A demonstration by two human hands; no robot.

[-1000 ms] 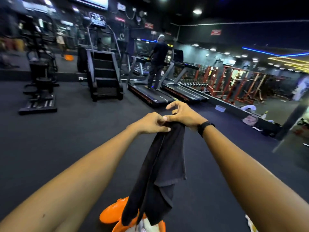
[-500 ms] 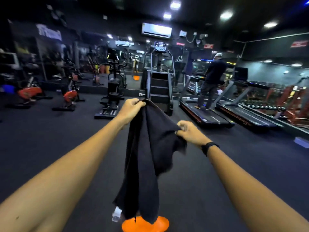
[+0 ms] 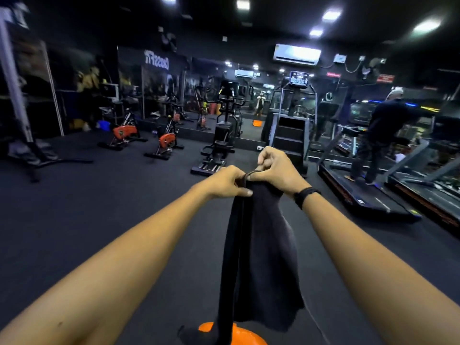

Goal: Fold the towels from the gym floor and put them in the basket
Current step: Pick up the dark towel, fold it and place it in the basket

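A dark grey towel point(image 3: 263, 257) hangs lengthwise in front of me, folded over on itself. My left hand point(image 3: 226, 181) pinches its top edge from the left. Right beside it, my right hand point(image 3: 276, 168), with a black band on the wrist, grips the same top edge. Both arms are stretched out at chest height. Below the towel's lower end, part of the orange basket point(image 3: 246, 336) shows at the bottom edge of the view; its inside is hidden by the towel.
Dark gym floor point(image 3: 87, 220) spreads all around. A stair climber point(image 3: 291, 135) and an elliptical point(image 3: 219, 145) stand ahead, orange exercise bikes point(image 3: 166, 143) to the left. On the right, a person point(image 3: 378, 138) walks on a treadmill point(image 3: 361, 190).
My hands, apart half a second ago, have come together at the towel's top edge, folding it narrower. The view has swung to the left.
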